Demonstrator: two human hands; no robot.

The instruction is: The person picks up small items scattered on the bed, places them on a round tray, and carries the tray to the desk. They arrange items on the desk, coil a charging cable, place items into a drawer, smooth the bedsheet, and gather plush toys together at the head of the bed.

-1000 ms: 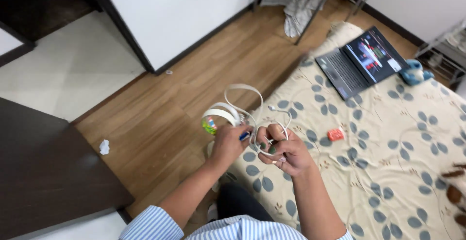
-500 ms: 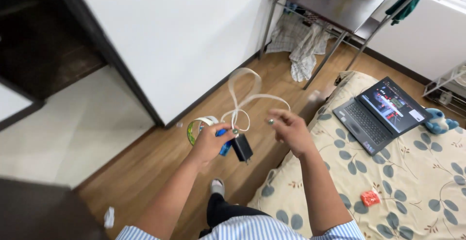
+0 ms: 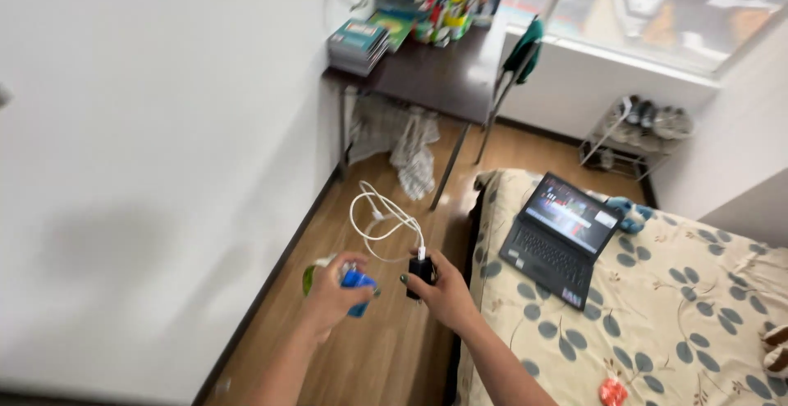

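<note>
My right hand (image 3: pixel 447 293) grips a small black charger block (image 3: pixel 420 272) with a white cable (image 3: pixel 382 219) looping up out of its top. My left hand (image 3: pixel 332 295) is closed around a small blue object (image 3: pixel 359 281) and a roll of tape (image 3: pixel 310 275) with a green edge that shows behind the fingers. The two hands are close together, a little apart, held above the wooden floor (image 3: pixel 386 348) beside the bed.
A bed with a leaf-patterned cover (image 3: pixel 657 307) lies to the right, with an open laptop (image 3: pixel 558 229), a blue plush toy (image 3: pixel 630 213) and a small red item (image 3: pixel 611 391) on it. A dark desk (image 3: pixel 439 77) with books stands ahead. A white wall (image 3: pixel 148 168) runs along the left.
The charger block has passed from my left hand to my right hand. The cable loops now rise from my right hand. The view has swung up toward the desk and window.
</note>
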